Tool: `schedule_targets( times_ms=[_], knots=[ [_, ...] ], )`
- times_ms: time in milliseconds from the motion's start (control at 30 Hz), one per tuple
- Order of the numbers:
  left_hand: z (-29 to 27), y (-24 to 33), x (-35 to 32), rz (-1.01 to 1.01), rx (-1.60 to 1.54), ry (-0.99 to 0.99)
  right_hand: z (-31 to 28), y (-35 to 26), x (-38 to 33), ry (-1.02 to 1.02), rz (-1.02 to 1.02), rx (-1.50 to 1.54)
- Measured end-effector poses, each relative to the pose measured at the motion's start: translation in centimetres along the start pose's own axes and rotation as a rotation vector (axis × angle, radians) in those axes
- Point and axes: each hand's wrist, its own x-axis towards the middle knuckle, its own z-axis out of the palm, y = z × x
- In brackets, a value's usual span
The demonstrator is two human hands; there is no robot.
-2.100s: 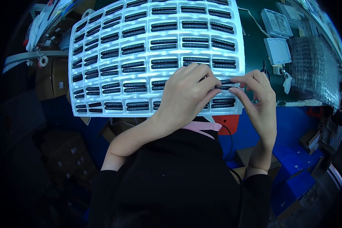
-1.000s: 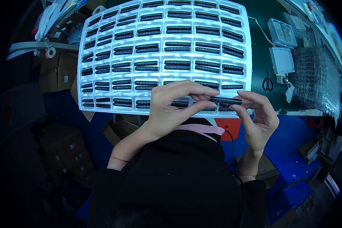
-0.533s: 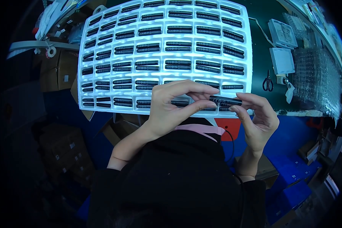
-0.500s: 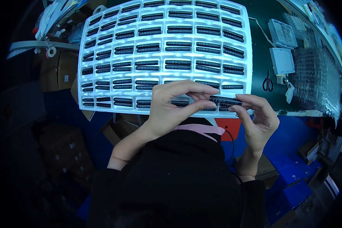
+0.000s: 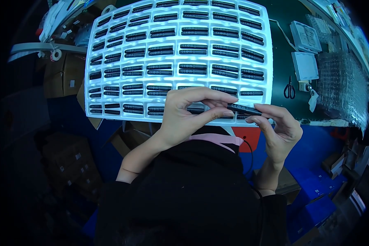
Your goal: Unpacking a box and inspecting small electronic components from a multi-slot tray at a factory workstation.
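Both hands have drawn slightly toward the body since the earliest frame, where they worked further up over the tray's lower right cells; they now meet at its near edge. The left hand (image 5: 184, 112) is curled, thumb and fingers closed on the left end of a slim black stick-shaped part (image 5: 244, 109), while the right hand (image 5: 276, 131) pinches the same part's right end between fingertips and thumb, palm half open below it. That part lies with its long axis running left to right, almost level, tilted a little down toward the right hand, just above the near rim of the white moulded tray (image 5: 270, 61). Its axis matches the rows of like black parts lying in the tray's cells, so the nearest cells lie directly beyond the hands, away from the body. Further right on the green counter (image 5: 281, 88) sit black-handled scissors (image 5: 290, 88), two small white boxes (image 5: 304, 65) and a stack of clear blister trays (image 5: 342, 88). Cardboard cartons (image 5: 61, 74) stand at the left, below counter level
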Motion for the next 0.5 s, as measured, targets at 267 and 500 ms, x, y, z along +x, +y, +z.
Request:
schedule_targets(
  times_ms=[267, 500],
  knots=[
    [0.0, 0.0, -0.1, 0.018, 0.016, -0.009, 0.1, 0.1, 0.1, 0.001, -0.045, -0.006],
    [0.9, -0.4, -0.3, 0.070, 0.022, -0.011, 1.9, -1.0, 0.2, -0.029, 0.098, 0.056]
  ],
)
